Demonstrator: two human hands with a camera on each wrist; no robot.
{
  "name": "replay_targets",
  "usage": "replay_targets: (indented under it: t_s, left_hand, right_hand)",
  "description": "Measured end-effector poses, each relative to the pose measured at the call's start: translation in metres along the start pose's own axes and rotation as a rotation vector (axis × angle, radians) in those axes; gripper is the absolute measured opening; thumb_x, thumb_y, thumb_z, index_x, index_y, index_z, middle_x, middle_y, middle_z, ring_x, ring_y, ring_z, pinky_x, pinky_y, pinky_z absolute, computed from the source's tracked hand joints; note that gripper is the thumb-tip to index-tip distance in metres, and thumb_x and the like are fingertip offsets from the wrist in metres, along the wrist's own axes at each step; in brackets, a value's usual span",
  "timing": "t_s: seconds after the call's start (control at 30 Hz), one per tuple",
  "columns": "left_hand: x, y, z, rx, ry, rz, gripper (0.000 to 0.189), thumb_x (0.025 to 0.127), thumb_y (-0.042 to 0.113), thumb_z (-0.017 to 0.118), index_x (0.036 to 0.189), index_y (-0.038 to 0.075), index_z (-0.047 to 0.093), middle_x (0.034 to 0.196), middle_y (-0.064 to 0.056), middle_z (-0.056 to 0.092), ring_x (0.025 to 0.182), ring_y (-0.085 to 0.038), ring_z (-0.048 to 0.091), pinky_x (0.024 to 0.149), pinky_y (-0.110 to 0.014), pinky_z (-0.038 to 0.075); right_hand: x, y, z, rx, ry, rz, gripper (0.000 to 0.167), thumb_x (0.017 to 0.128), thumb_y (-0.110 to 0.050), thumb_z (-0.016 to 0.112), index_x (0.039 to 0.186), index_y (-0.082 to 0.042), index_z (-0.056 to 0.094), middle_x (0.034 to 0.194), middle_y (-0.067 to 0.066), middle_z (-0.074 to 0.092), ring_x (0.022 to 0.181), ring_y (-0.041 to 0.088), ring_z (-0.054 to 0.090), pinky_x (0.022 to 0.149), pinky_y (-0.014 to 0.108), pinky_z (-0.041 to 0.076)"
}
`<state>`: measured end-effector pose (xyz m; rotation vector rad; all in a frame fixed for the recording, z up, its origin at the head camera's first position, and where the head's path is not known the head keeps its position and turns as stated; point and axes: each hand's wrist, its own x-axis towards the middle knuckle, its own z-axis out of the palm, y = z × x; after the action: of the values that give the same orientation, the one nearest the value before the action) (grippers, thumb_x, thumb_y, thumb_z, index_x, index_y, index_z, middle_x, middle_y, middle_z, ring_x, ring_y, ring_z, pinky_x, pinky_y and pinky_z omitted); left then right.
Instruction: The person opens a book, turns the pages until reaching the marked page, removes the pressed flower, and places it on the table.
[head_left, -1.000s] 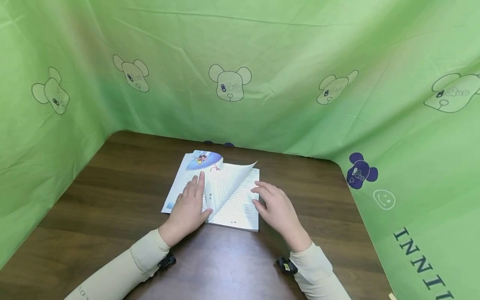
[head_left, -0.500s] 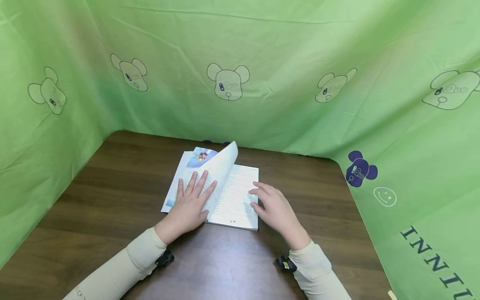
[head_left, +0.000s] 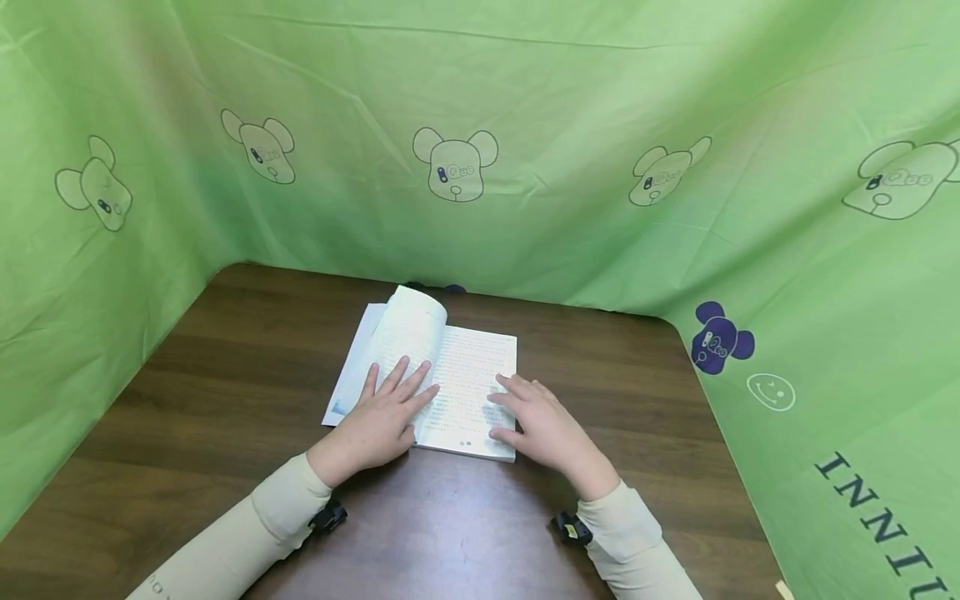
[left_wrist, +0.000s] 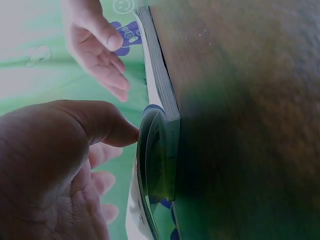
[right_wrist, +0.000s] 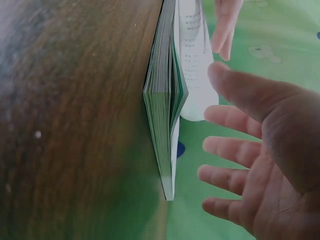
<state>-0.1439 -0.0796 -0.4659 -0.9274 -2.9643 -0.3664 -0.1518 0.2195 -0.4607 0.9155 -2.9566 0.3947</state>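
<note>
An open book [head_left: 474, 367] lies on the table, its right-hand page covered in lines of print. On its left side a turned leaf [head_left: 414, 321] curls up at the far edge. My left hand [head_left: 375, 421] rests on the left pages with fingers spread, the thumb by the spine near the lower edge. In the left wrist view that thumb [left_wrist: 117, 127] touches the bowed left pages. Over the right margin hovers my right hand [head_left: 543, 425], its fingers loosely spread. The right wrist view shows these fingers [right_wrist: 230, 150] apart from the page block [right_wrist: 160, 115], holding nothing.
The dark wooden table [head_left: 247, 358] surrounds the book. A green curtain [head_left: 540, 233] printed with bear heads stands behind and to both sides. Each wrist wears a small black device, such as the one on the right [head_left: 572, 529].
A leaf has swung over from right to left and now covers the coloured picture. My left hand's fingers have spread over the left pages; my right hand has edged left over the right page.
</note>
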Motion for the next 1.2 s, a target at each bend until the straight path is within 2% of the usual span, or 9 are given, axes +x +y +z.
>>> replay_targets:
  t_s: [0.2,0.57,0.73,0.87,1.03,1.2]
  left_hand:
    - [-0.0003,-0.0012,0.0002,-0.028,-0.038,-0.031,0.055,0.095,0.016,0.057,0.150,0.015,0.054,0.167,-0.008,0.032,0.156,-0.036,0.022,0.120,-0.069,0.012]
    - [-0.0030,-0.0012,0.0014,-0.079,-0.058,-0.088,0.049,0.099,0.022,0.058,0.147,0.012,0.056,0.164,-0.014,0.037,0.152,-0.042,0.029,0.116,-0.071,0.023]
    - [-0.0029,-0.0008,0.0017,-0.092,-0.058,-0.116,0.049,0.102,0.032,0.060,0.147,0.012,0.056,0.163,-0.014,0.038,0.151,-0.042,0.031,0.113,-0.071,0.029]
    - [-0.0023,-0.0004,0.0010,-0.095,-0.064,-0.132,0.055,0.100,0.040,0.065,0.146,0.013,0.056,0.163,-0.014,0.038,0.151,-0.042,0.032,0.112,-0.070,0.032]
    - [-0.0014,-0.0006,0.0012,-0.085,-0.066,-0.148,0.057,0.098,0.041,0.068,0.146,0.014,0.056,0.163,-0.013,0.039,0.151,-0.041,0.032,0.112,-0.069,0.033]
    - [-0.0006,-0.0006,0.0014,-0.081,-0.073,-0.163,0.057,0.097,0.041,0.068,0.146,0.014,0.056,0.163,-0.013,0.039,0.151,-0.040,0.033,0.112,-0.069,0.034]
  right_hand:
    - [-0.0027,-0.0026,0.0000,0.020,-0.099,0.005,0.069,0.086,-0.049,0.079,0.141,-0.012,0.061,0.158,0.016,0.045,0.147,0.041,0.039,0.120,0.061,0.026]
    - [-0.0051,-0.0033,0.0024,0.043,-0.173,0.002,0.079,0.084,-0.054,0.079,0.146,-0.009,0.057,0.160,0.018,0.043,0.149,0.041,0.037,0.121,0.061,0.023]
    - [-0.0055,-0.0034,0.0027,0.040,-0.183,-0.003,0.077,0.084,-0.052,0.079,0.144,-0.008,0.058,0.159,0.018,0.044,0.148,0.042,0.037,0.120,0.062,0.024]
    - [-0.0055,-0.0021,0.0044,0.025,-0.179,-0.009,0.073,0.086,-0.049,0.079,0.143,-0.008,0.060,0.158,0.018,0.045,0.147,0.042,0.039,0.120,0.063,0.025]
    - [-0.0052,-0.0008,0.0056,0.018,-0.174,-0.007,0.069,0.087,-0.048,0.078,0.141,-0.008,0.061,0.156,0.017,0.047,0.147,0.041,0.040,0.119,0.062,0.026]
    - [-0.0045,-0.0003,0.0051,0.016,-0.176,-0.007,0.077,0.082,-0.052,0.081,0.143,-0.009,0.060,0.157,0.017,0.046,0.147,0.040,0.040,0.120,0.063,0.025]
